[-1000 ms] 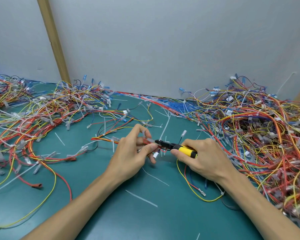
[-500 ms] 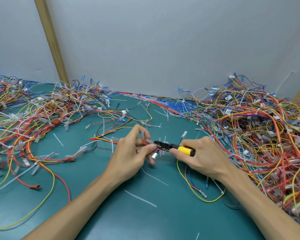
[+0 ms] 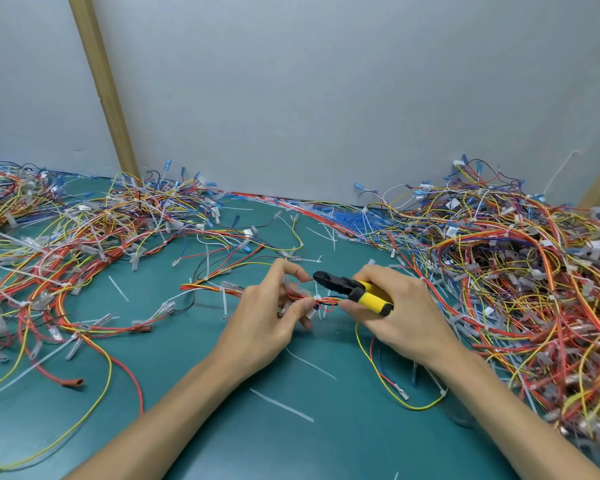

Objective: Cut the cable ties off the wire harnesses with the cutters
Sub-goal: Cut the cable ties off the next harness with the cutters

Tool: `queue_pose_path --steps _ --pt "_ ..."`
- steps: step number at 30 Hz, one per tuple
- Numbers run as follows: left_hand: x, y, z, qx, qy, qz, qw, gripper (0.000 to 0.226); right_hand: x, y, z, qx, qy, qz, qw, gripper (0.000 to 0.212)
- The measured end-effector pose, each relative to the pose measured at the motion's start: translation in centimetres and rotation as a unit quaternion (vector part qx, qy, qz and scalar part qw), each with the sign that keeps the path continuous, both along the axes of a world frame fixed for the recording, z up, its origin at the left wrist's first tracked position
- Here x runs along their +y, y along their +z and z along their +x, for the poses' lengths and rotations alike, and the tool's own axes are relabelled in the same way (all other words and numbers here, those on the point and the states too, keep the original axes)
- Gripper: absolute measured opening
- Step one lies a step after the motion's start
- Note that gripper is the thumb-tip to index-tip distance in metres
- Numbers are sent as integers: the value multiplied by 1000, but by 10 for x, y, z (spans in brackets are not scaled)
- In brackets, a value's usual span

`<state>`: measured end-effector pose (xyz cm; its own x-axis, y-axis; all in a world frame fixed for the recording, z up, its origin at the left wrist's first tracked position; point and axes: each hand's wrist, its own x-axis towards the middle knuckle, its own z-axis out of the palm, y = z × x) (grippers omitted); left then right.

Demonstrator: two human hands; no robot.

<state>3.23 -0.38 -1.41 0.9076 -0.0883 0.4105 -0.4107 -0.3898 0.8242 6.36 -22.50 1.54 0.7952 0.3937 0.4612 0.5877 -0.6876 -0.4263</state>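
Gripping the cutters (image 3: 352, 289) by the yellow handles with the right hand (image 3: 406, 317); nose now lifted clear above the harness (image 3: 222, 289), no longer down among the wires by the left thumb as half a second before. Pinching the bundle in the left hand (image 3: 267, 313), just above the table (image 3: 222, 427). Possibly through the white tie (image 3: 317, 301) already; too small to tell.

My left hand (image 3: 267, 317) pinches a red-and-yellow wire harness (image 3: 208, 288), my right hand (image 3: 400, 317) grips black yellow-handled cutters (image 3: 352, 291), tips near its white plastic cable tie (image 3: 317, 300).

Open mat (image 3: 326, 445) between wire heaps (image 3: 520, 271)
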Motion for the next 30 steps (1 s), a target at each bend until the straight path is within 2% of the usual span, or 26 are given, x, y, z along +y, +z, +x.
queue_pose_path --steps 6,9,11,13,15,16,19,23,26,30 --pt "-1 4 -3 -53 8 28 998 24 12 -7 -6 12 -3 56 998 24" --pt "-1 4 -3 -67 23 50 996 24 14 -12 -4 88 -18 115 989 31" --pt "-2 3 -3 -81 41 96 991 36 12 -12 1 181 12 178 967 31" --pt "-3 2 -3 -101 59 138 984 49 8 -10 5 263 53 277 923 38" --pt "-2 1 -1 -130 75 158 976 54 3 -8 7 304 58 336 890 44" --pt "-1 1 -1 -144 82 156 974 55 2 -7 7 317 57 350 880 40" --pt "0 1 1 -175 97 137 970 54 -2 -5 9 362 55 382 849 27" --pt "4 2 2 -170 144 138 965 44 -7 -3 11 398 67 397 824 23" --pt "5 3 1 -166 166 169 957 33 -10 -2 12 409 73 401 816 22" --pt "2 5 -2 -179 202 241 932 33 -12 -2 13 422 79 400 809 20"
